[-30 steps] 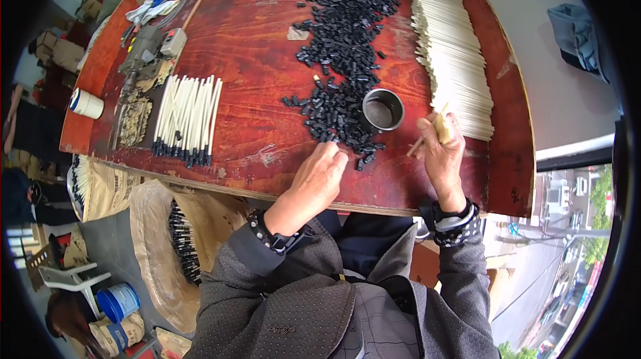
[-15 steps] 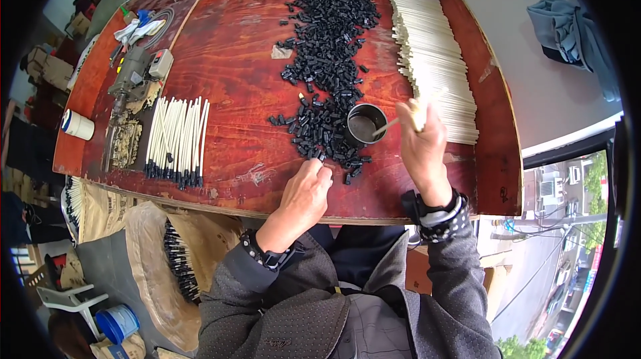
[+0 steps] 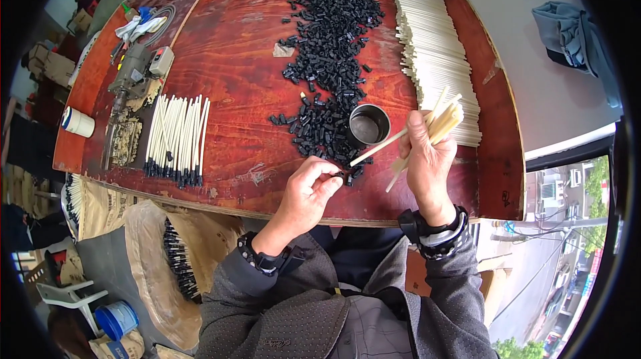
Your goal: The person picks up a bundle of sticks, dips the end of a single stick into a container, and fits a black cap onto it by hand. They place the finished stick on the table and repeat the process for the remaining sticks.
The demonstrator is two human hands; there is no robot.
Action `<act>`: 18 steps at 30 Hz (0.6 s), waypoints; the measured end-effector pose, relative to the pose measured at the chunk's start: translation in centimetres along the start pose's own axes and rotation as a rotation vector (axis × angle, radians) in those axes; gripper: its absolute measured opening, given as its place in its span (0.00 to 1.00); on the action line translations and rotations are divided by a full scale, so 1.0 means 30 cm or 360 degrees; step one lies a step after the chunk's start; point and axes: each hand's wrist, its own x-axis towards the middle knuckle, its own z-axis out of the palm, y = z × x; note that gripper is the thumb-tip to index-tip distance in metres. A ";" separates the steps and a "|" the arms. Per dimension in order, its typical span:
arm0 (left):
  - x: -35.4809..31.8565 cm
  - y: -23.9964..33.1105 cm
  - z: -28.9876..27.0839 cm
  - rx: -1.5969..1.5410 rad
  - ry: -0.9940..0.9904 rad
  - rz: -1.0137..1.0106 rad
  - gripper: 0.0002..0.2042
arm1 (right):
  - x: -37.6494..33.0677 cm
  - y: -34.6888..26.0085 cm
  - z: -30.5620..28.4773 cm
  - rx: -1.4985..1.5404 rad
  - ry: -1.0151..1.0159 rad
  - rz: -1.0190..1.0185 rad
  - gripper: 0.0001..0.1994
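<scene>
My left hand (image 3: 308, 191) is closed at the near end of the black heap, thumb and forefinger pinching a small black plastic cap (image 3: 343, 175). My right hand (image 3: 429, 162) grips a bundle of cream sticks (image 3: 446, 121). One stick (image 3: 378, 147) juts out leftward from that bundle, its tip close to the pinched cap; whether they touch I cannot tell. Another stick end pokes out below the right fingers. Between and beyond the hands stands a round metal cup (image 3: 369, 125), against the heap of loose black caps (image 3: 327, 45).
Many cream sticks (image 3: 441, 52) lie stacked along the right side of the red wooden table (image 3: 234, 45). Sticks with black ends (image 3: 177, 139) lie in a row at left. Beyond them sit a small motor machine (image 3: 131, 69) and a white jar (image 3: 78, 122). A raised rim (image 3: 504, 139) borders the table.
My left hand has drawn a black cap from the heap and shifted slightly right. My right hand has turned, bringing one stick's tip down toward the left fingers.
</scene>
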 end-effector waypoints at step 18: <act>-0.007 0.047 -0.097 0.0484 0.0319 0.0355 0.05 | -0.055 0.056 0.037 -0.0076 -0.0263 0.0169 0.07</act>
